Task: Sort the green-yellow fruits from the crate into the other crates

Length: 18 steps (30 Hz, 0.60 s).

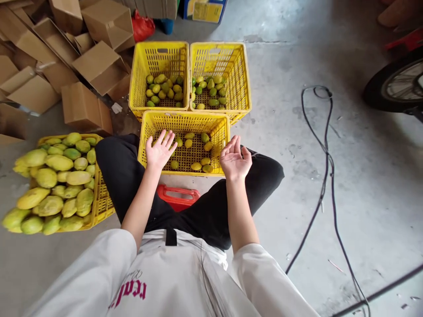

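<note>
Over the left rim of the near yellow crate (185,172), my left hand (159,151) is held palm up with its fingers spread and nothing in it. My right hand (235,159) is at the crate's right rim, also palm up, fingers slightly curled and bare. Several yellow-green fruits that look like lemons (196,166) lie scattered on the crate's slatted floor, below and between my hands. To my left, a yellow crate (96,200) is heaped with many larger-looking yellow-green fruits (59,163) of the same sort.
Two more yellow crates, a left one (131,83) and a right one (248,88), hold fruit beyond the near crate. Cardboard boxes (95,66) pile up at upper left. A red plastic seat (178,198) shows between my legs. Black cable (325,176) and a wheel (393,79) are at right.
</note>
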Motion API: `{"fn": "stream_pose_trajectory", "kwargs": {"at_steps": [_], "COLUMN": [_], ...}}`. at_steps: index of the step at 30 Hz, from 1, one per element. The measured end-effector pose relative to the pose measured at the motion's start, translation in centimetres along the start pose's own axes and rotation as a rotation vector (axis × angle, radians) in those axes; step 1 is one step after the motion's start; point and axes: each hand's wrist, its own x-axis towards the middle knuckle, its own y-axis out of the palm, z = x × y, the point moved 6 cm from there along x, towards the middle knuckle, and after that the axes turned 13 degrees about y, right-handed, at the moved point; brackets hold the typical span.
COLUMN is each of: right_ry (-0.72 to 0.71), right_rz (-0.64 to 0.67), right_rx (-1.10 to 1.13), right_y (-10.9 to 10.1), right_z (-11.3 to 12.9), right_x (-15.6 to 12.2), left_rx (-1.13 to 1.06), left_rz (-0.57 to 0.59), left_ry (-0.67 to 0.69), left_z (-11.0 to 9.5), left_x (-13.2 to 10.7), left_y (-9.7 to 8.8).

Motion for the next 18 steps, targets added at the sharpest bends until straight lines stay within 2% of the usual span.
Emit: {"fn": "stream_pose_trajectory", "kwargs": {"at_steps": [2, 4, 8, 10, 13, 16, 18], "right_ry": [0.001, 0.000, -0.048, -0.081, -0.060, 0.031, 0.102], "right_rz": [-0.032, -0.067, -0.106, -0.096, -0.090, -0.168, -0.262], "right_rx": [-0.154, -0.322, -0.702, -0.914, -1.172, -1.438, -1.742], "right_y": [-0.7, -1.3, -1.6, -1.2, -1.2, -2.7, -4.3], "right_z": [0.3, 0.4, 0.3, 0.0, -0.8, -1.9, -2.9], "right_x": [0.5, 1.0, 1.2, 1.0, 0.9, 1.5, 2.0], "left_rx": [-0.006, -0.011, 0.025, 0.152, 0.602, 1.034, 1.154], "left_rz": [-0.132, -0.209, -0.256, -0.260, -0.192, 0.001, 0.058], "left_ry": [-0.052, -0.095, -0.116, -0.116, -0.110, -0.100, -0.235], "left_z": [2.0, 3.4, 4.6, 5.0, 5.9, 7.4, 9.0], "left_x": [-0.1, -0.4, -0.3, 0.1, 0.7, 1.5, 1.9], "left_y": [-3.1, -5.0, -6.2, -6.7, -8.1, -9.3, -10.9]}}
